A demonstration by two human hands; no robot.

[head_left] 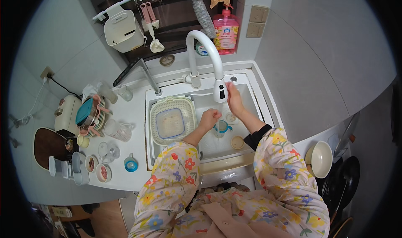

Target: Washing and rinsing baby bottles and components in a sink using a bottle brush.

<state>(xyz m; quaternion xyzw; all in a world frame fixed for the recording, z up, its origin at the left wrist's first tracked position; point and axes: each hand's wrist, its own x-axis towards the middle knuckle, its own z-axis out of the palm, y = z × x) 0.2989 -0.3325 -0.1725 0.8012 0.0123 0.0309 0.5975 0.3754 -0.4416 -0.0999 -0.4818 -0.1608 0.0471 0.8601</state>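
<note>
My left hand (209,119) hangs over the sink basin with its fingers curled, just above and left of a clear cup with a blue rim and handle (221,127). Whether anything small is inside those fingers is not visible. Beside the white faucet's spray head (220,92) is my right hand (235,101), its fingertips partly hidden behind the head. Contact between them is unclear. Water runs from the spray head down towards the blue-rimmed cup. A small clear dish (231,117) and a round cream lid (237,142) lie on the floor of the white sink (209,148).
A cream colander (154,125) holding a clear, blue-edged container (170,123) fills the sink's left side. A second tap (150,78) rises behind it. Clear jugs (117,129), small bowls (103,173) and a blue-rimmed cup (130,164) crowd the left counter. A pink soap bottle (225,34) stands behind.
</note>
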